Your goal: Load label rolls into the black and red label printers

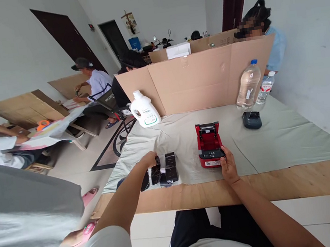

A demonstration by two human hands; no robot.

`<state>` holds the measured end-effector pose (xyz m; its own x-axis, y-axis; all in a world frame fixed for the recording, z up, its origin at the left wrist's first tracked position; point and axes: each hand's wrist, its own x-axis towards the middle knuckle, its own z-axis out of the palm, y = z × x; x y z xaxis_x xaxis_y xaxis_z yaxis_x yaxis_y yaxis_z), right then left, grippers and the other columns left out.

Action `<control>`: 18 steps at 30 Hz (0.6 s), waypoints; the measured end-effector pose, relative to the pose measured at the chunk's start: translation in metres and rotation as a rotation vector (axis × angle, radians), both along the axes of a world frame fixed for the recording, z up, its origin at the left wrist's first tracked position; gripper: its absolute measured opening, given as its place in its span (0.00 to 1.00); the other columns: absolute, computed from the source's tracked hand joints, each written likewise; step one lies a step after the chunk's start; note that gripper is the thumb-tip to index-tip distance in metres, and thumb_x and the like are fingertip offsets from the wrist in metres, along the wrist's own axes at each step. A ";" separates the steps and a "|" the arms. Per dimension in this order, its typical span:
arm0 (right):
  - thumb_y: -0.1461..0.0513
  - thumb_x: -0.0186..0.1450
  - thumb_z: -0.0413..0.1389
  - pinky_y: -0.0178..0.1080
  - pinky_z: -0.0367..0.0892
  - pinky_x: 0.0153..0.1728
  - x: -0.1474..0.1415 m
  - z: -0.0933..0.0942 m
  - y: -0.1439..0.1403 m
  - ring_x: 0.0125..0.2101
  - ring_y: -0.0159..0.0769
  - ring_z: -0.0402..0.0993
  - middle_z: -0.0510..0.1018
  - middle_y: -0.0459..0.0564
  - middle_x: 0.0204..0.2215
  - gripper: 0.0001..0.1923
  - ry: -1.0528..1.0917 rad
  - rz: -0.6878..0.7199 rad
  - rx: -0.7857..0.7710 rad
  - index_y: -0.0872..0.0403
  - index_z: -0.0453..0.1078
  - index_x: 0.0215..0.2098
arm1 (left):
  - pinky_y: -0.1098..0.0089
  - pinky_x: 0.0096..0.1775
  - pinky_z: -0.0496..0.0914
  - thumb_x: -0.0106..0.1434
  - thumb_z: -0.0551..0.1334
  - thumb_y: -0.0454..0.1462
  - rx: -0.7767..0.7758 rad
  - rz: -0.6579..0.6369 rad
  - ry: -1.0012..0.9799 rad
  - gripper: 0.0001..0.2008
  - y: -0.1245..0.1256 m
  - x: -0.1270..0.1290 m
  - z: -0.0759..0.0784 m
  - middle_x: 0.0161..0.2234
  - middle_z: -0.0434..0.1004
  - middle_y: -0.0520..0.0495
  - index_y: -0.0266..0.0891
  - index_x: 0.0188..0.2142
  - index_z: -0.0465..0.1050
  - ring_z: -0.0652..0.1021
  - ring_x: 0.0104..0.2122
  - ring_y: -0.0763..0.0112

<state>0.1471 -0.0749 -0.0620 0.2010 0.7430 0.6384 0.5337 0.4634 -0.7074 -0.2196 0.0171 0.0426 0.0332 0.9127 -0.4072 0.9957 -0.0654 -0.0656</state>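
In front of me on the cloth stands a small red and black label printer [211,156] with its lid raised and its inner bay showing. My right hand [229,166] is closed on the printer's front right corner, the thumb along its side. To the left, several black, pale-veined packets [170,167] lie bunched together near the table's front edge. My left hand [149,159] reaches over them with curled fingers, pinching at a black packet by the upper edge of the bunch. The fingertips are partly hidden.
A cardboard screen [196,82] stands at the back of the cloth-covered table [182,137]. Before it are a white jug [144,110], a large bottle [248,85], a smaller bottle [266,88] and a black device [252,120]. A person in grey [27,212] stands close left; others sit beyond.
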 end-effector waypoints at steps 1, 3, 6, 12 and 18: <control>0.56 0.69 0.40 0.55 0.58 0.56 0.000 0.001 -0.001 0.58 0.43 0.59 0.63 0.56 0.57 0.23 -0.005 -0.001 -0.014 0.50 0.55 0.60 | 0.65 0.40 0.67 0.43 0.64 0.28 -0.025 0.026 0.032 0.21 0.000 0.000 0.007 0.46 0.74 0.34 0.35 0.40 0.74 0.75 0.43 0.52; 0.55 0.69 0.40 0.57 0.58 0.56 0.000 0.005 -0.003 0.58 0.44 0.59 0.63 0.56 0.58 0.23 -0.023 -0.029 -0.032 0.50 0.55 0.60 | 0.64 0.38 0.67 0.39 0.66 0.28 -0.069 0.028 0.028 0.18 0.000 0.005 0.027 0.38 0.77 0.36 0.34 0.34 0.75 0.76 0.39 0.50; 0.53 0.67 0.46 0.60 0.54 0.56 -0.003 0.022 -0.010 0.59 0.48 0.56 0.61 0.58 0.59 0.25 -0.026 -0.113 0.001 0.52 0.57 0.59 | 0.67 0.40 0.67 0.41 0.67 0.33 -0.246 -0.120 -0.331 0.18 -0.006 0.030 0.061 0.34 0.78 0.47 0.39 0.35 0.76 0.75 0.39 0.58; 0.48 0.63 0.51 0.52 0.62 0.54 -0.024 0.074 -0.023 0.57 0.46 0.62 0.65 0.57 0.58 0.36 0.230 0.443 -0.141 0.50 0.47 0.64 | 0.69 0.44 0.66 0.46 0.69 0.39 -0.492 -0.413 -0.973 0.25 -0.011 0.121 0.089 0.43 0.75 0.48 0.41 0.45 0.72 0.73 0.42 0.63; 0.54 0.60 0.56 0.41 0.72 0.32 -0.032 0.064 -0.025 0.30 0.36 0.75 0.77 0.48 0.33 0.35 0.420 0.318 -0.402 0.51 0.51 0.62 | 0.67 0.40 0.67 0.47 0.66 0.36 -0.151 -0.409 -0.961 0.19 0.020 0.190 0.044 0.37 0.74 0.49 0.38 0.40 0.69 0.74 0.36 0.66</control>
<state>0.1149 -0.1003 0.0018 0.1039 0.9712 0.2146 0.0557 0.2097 -0.9762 -0.0298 0.0367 0.0865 0.6963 0.7008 -0.1546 0.5245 -0.3499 0.7762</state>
